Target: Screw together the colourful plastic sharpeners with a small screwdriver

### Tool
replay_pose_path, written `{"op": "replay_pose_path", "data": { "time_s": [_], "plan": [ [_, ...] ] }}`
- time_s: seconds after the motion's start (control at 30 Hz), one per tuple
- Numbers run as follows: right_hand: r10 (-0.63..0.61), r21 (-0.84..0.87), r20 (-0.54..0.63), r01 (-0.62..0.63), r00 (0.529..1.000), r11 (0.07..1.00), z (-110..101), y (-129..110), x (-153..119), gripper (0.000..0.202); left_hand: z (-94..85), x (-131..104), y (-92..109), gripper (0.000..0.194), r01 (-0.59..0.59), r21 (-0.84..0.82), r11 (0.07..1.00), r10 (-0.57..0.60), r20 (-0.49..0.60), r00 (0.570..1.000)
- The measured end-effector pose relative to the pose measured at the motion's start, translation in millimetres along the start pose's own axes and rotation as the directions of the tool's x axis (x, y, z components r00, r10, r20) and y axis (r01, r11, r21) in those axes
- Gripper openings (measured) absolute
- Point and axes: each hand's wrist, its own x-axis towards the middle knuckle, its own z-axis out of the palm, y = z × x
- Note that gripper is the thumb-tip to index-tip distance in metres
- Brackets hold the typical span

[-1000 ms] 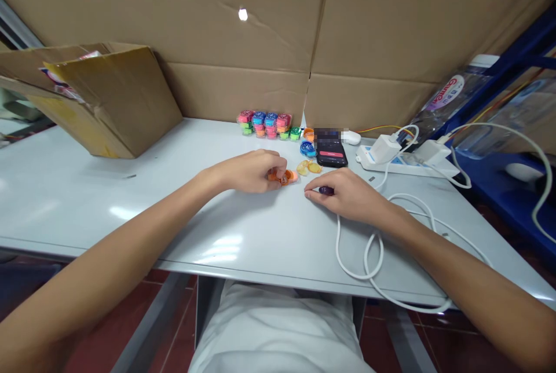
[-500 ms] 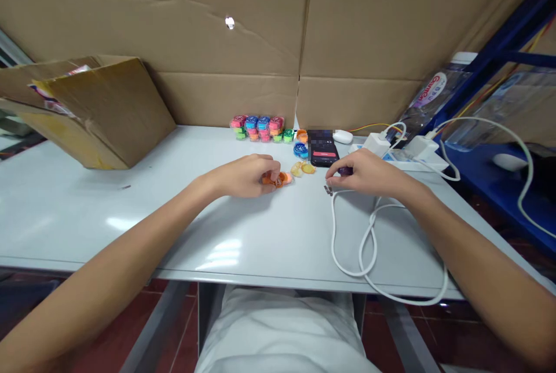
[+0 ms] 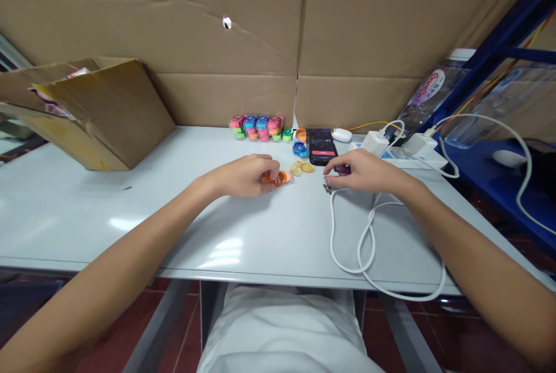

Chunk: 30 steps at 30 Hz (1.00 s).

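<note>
My left hand (image 3: pixel 256 176) is closed, with thumb and index finger pinching a small orange plastic piece (image 3: pixel 278 180) on the table. A pale orange end sticks out to its right. My right hand (image 3: pixel 358 170) is curled low over the table, thumb and index tips near each other. A small dark purple object (image 3: pixel 343 169) shows between that thumb and index finger, seemingly held by the curled fingers. Just below the fingertips lie small dark metal pieces (image 3: pixel 327 189). Between the hands are yellow translucent plastic pieces (image 3: pixel 303 167). Behind them sits a round blue plastic piece (image 3: pixel 299 149).
Colourful stacked plastic cases (image 3: pixel 257 128) stand by the cardboard wall. A phone (image 3: pixel 322 150), a white mouse-like object (image 3: pixel 342 135) and a power strip (image 3: pixel 428 158) are at the back right. A white cable (image 3: pixel 332 234) loops across the front right. A cardboard box (image 3: pixel 113 118) stands left.
My right hand has shifted very slightly left, its fingertips close to the metal pieces. My left hand stays on the orange piece. The view has moved slightly.
</note>
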Motion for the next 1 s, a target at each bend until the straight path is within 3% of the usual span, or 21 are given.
{"op": "replay_pose_path", "data": {
  "time_s": [0.37, 1.0],
  "plan": [
    [-0.021, 0.03, 0.056, 0.02, 0.998, 0.999, 7.2, 0.8, 1.5, 0.019, 0.3, -0.5, 0.3, 0.015, -0.001, 0.012, 1.0, 0.001, 0.003, 1.0],
    [0.012, 0.012, 0.121, -0.013, 0.993, 1.0, -0.9, 0.6, -1.4, 0.023, -0.2, -2.2, 4.6, 0.006, 0.016, 0.079, 0.997, -0.017, 0.016, 1.0]
  ]
}}
